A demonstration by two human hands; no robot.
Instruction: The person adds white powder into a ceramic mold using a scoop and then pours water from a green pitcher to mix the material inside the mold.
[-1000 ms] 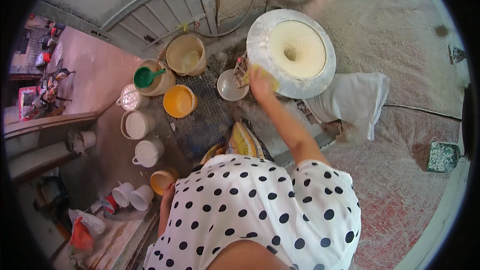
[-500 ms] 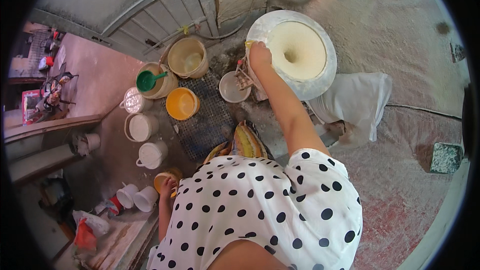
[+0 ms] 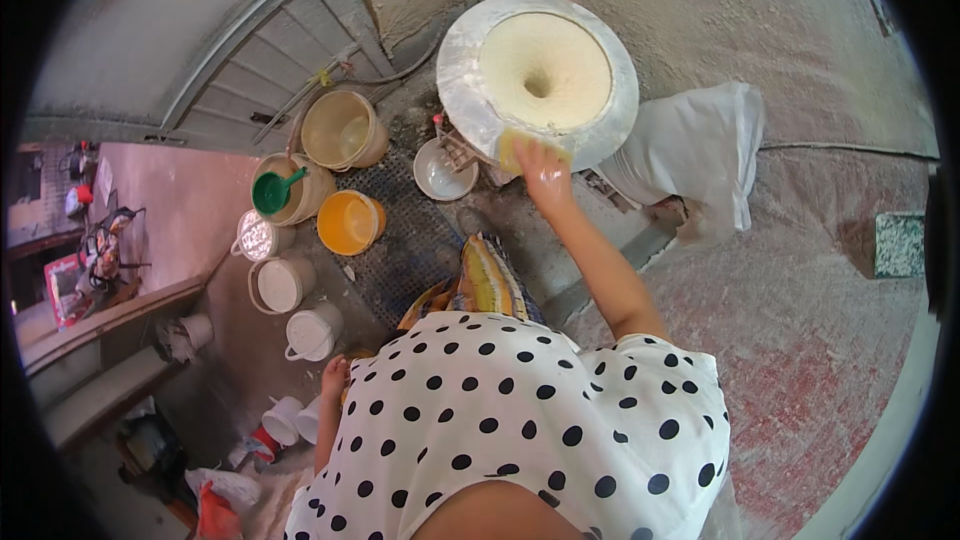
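My right hand (image 3: 545, 172) is closed on a flat yellow piece (image 3: 515, 148) at the near rim of a wide round hopper (image 3: 463, 55); whether it is a scraper or a sponge I cannot tell. Inside the hopper lies a pale cream mass (image 3: 500, 50) with a funnel-shaped hole near its middle. Some pale residue sticks to the broad grey-white rim. Left of the rim's lower side, a white bowl (image 3: 440, 178) stands under a small metal fitting (image 3: 460, 152). My left hand (image 3: 336, 376) hangs low at my side, its fingers loosely bent, with nothing visible in it.
Left of my feet stand a large beige bucket (image 3: 368, 145), a bucket with a green scoop (image 3: 270, 192), an orange bucket (image 3: 350, 222) and several white pails (image 3: 313, 332). A dark perforated mat (image 3: 385, 275) covers the floor. A white sack (image 3: 710, 145) lies right of the hopper.
My right hand has moved with the yellow piece from the left rim to the near rim. The whole view has shifted; my left hand stays low at my side.
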